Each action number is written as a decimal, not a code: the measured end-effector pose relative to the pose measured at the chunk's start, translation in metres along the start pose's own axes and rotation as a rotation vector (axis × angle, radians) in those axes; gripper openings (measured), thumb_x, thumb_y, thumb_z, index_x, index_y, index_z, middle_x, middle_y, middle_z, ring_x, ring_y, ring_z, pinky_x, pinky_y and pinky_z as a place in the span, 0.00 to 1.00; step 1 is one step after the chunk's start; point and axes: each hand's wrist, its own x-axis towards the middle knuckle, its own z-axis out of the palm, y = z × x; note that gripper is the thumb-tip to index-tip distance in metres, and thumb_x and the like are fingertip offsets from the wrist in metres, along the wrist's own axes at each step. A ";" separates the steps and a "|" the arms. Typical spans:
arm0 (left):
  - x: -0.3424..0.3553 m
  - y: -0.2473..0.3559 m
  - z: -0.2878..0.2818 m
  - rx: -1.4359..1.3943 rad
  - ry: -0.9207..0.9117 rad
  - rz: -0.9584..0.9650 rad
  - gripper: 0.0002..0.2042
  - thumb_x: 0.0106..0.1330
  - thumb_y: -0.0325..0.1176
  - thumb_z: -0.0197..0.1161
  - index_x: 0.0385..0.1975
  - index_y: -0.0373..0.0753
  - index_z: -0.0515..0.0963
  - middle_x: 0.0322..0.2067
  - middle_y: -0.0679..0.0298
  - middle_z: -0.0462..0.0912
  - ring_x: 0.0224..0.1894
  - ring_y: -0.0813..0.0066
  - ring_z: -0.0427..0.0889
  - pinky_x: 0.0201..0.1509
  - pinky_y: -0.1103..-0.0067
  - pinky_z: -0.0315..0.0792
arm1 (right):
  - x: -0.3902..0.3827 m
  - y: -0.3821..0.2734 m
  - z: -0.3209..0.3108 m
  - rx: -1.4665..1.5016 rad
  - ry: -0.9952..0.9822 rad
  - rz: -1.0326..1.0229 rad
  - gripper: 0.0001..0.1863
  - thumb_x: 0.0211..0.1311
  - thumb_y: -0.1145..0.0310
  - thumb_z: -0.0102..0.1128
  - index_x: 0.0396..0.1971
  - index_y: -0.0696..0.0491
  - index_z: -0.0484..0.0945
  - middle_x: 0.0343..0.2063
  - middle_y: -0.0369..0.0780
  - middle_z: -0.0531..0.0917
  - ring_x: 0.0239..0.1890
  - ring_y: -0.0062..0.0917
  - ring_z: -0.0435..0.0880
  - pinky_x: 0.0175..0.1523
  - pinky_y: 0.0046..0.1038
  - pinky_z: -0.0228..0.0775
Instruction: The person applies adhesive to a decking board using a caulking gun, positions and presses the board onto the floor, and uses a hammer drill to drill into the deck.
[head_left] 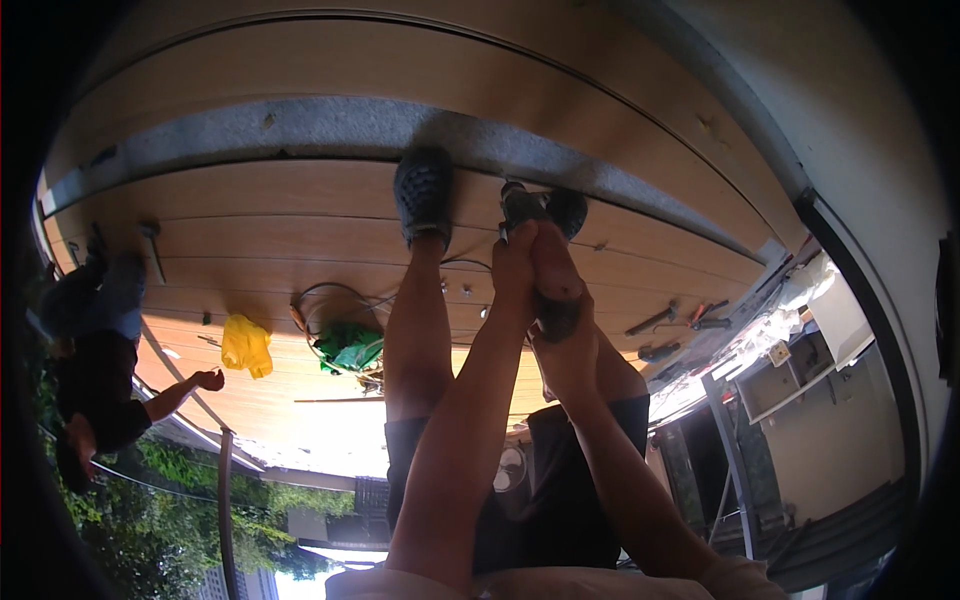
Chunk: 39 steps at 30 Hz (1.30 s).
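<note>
A power drill [522, 205] is held in front of me between my shoes, with a dark nose and a reddish-brown body. Its nose points away from me, close to the edge of the wooden boards [300, 190]; whether a bit touches them I cannot make out. My left hand [513, 262] is closed around the front part of the drill. Behind it, my right hand [570, 345] is closed at the dark rear end, its fingers partly hidden. My left shoe [423, 195] stands on the boards, and my right shoe [568, 210] is partly covered by the drill.
A grey strip [270, 125] separates these boards from another board. Left lie a yellow bag [245, 345], a green bag [350, 347], a looping cable [325, 288] and a hammer [152, 250]. Another person [105, 350] is far left. Right are a hammer [652, 320] and hand tools [705, 315].
</note>
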 end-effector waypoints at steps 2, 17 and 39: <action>0.001 -0.003 0.001 0.070 -0.009 0.033 0.22 0.72 0.49 0.54 0.43 0.32 0.78 0.34 0.56 0.84 0.36 0.67 0.84 0.39 0.74 0.79 | 0.001 0.001 -0.003 -0.007 -0.003 -0.006 0.43 0.57 0.75 0.63 0.72 0.51 0.52 0.53 0.57 0.79 0.55 0.47 0.81 0.54 0.37 0.77; 0.006 -0.003 0.003 0.094 0.004 0.112 0.21 0.72 0.46 0.54 0.42 0.30 0.78 0.32 0.56 0.84 0.33 0.64 0.84 0.38 0.72 0.80 | 0.001 -0.002 -0.003 0.000 0.009 0.007 0.40 0.62 0.69 0.63 0.72 0.50 0.53 0.50 0.56 0.82 0.51 0.44 0.84 0.51 0.36 0.77; 0.030 -0.011 0.000 -0.003 -0.039 0.043 0.20 0.75 0.46 0.50 0.41 0.32 0.78 0.35 0.58 0.83 0.37 0.68 0.82 0.43 0.74 0.77 | 0.017 0.015 0.003 0.005 -0.002 -0.039 0.41 0.60 0.67 0.63 0.72 0.48 0.52 0.50 0.58 0.81 0.52 0.51 0.82 0.52 0.40 0.76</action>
